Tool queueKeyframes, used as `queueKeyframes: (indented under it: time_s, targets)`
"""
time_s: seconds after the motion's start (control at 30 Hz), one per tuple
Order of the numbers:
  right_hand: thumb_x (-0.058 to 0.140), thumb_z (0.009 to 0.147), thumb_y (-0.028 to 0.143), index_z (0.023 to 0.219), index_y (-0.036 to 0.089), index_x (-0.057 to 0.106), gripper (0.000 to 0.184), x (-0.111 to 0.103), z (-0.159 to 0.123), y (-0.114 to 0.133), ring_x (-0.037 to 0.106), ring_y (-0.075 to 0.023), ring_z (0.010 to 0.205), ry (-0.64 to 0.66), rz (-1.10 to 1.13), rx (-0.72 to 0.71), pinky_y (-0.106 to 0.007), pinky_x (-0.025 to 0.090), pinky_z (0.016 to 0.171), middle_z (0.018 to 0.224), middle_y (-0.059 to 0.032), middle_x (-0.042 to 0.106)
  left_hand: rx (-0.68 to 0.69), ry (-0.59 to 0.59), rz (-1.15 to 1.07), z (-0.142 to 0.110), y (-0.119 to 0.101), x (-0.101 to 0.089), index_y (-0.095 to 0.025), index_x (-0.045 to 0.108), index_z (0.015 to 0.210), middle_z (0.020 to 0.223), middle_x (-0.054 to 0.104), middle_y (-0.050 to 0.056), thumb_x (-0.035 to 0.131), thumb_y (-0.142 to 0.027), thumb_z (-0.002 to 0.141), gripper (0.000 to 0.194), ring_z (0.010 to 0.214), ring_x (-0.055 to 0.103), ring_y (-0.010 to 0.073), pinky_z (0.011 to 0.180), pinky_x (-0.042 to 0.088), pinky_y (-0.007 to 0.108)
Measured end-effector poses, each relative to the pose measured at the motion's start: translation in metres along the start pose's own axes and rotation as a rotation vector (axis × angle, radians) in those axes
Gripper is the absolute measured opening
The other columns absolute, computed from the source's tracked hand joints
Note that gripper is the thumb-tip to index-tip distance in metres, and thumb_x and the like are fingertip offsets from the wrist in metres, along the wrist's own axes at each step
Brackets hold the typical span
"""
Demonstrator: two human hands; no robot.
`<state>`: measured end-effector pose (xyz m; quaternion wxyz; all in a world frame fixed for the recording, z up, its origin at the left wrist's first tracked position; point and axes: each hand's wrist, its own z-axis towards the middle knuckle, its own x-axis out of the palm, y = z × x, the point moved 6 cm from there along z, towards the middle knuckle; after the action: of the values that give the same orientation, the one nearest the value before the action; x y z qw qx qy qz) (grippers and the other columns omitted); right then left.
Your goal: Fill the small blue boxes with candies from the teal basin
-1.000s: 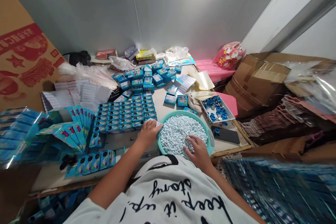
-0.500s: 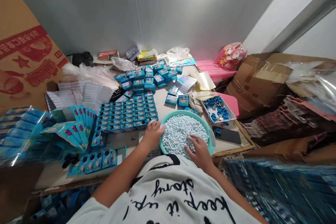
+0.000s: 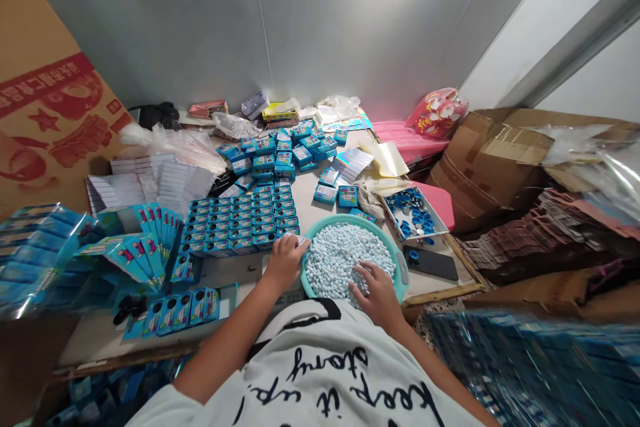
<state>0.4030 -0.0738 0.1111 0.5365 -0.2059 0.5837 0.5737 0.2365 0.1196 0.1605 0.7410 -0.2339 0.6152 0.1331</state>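
The right hand (image 3: 376, 290) spreads loosely on pellets (image 3: 345, 253); the left hand (image 3: 285, 260), bent beside the basin (image 3: 350, 219), pinches a white piece (image 3: 302, 240).

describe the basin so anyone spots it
On the pale tabletop, just beyond the white shirt with black lettering, sits the round turquoise plastic basin. The right hand touches its small pale pellets; the basin's round shape sets it apart from rectangular blue boxes.

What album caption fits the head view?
Right hand on pale pellets in a round turquoise plastic basin, near small blue boxes.
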Motion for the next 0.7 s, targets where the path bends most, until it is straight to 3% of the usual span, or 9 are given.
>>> queueKeyframes:
  time_s: [0.13, 0.3, 0.43, 0.57, 0.7]
  targets:
    - [0.056, 0.09, 0.041, 0.122, 0.026, 0.058, 0.035, 0.001, -0.001, -0.001, 0.052, -0.0314, 0.121, 0.001, 0.004, -0.002, -0.051, 0.042, 0.1, 0.13, -0.0119, 0.055, -0.131, -0.107, -0.175, -0.023, 0.018, 0.0, -0.031, 0.058, 0.133, 0.105, 0.055, 0.007, 0.058, -0.008, 0.073, 0.064, 0.102, 0.05, 0.0263, 0.09, 0.042, 0.04]
    - [0.057, 0.089, 0.042, 0.121, 0.025, 0.059, 0.036, 0.001, -0.001, -0.001, 0.053, -0.031, 0.12, -0.005, 0.003, -0.009, -0.05, 0.043, 0.099, 0.129, -0.0119, 0.057, -0.335, -0.275, -0.452, -0.056, 0.054, 0.004, -0.027, 0.065, 0.123, 0.104, 0.057, 0.006, 0.067, -0.022, 0.077, 0.046, 0.1, 0.056, 0.0241, 0.092, 0.047, 0.038]
    - [0.056, 0.09, 0.043, 0.122, 0.025, 0.059, 0.037, 0.002, -0.002, 0.0, 0.053, -0.0316, 0.12, 0.004, -0.011, -0.007, -0.051, 0.043, 0.098, 0.129, -0.0119, 0.057, -0.496, -0.346, -0.638, -0.076, 0.082, 0.014, -0.023, 0.066, 0.119, 0.107, 0.06, 0.007, 0.071, -0.028, 0.076, 0.043, 0.099, 0.061, 0.0229, 0.09, 0.051, 0.036]
    - [0.055, 0.091, 0.043, 0.122, 0.025, 0.059, 0.036, 0.004, -0.003, 0.0, 0.052, -0.0312, 0.121, 0.022, -0.018, -0.006, -0.05, 0.043, 0.098, 0.13, -0.0116, 0.056, -0.594, -0.361, -0.695, -0.088, 0.103, 0.029, -0.019, 0.067, 0.112, 0.108, 0.064, 0.009, 0.074, -0.031, 0.073, 0.042, 0.102, 0.063, 0.0251, 0.09, 0.052, 0.038]
    - [0.056, 0.09, 0.043, 0.121, 0.025, 0.059, 0.037, 0.003, -0.003, -0.001, 0.053, -0.0308, 0.12, 0.009, -0.015, -0.004, -0.05, 0.043, 0.099, 0.129, -0.0117, 0.056, -0.645, -0.23, -0.877, -0.088, 0.116, 0.054, -0.018, 0.065, 0.114, 0.112, 0.067, 0.012, 0.077, -0.031, 0.068, 0.05, 0.104, 0.065, 0.028, 0.093, 0.051, 0.043]
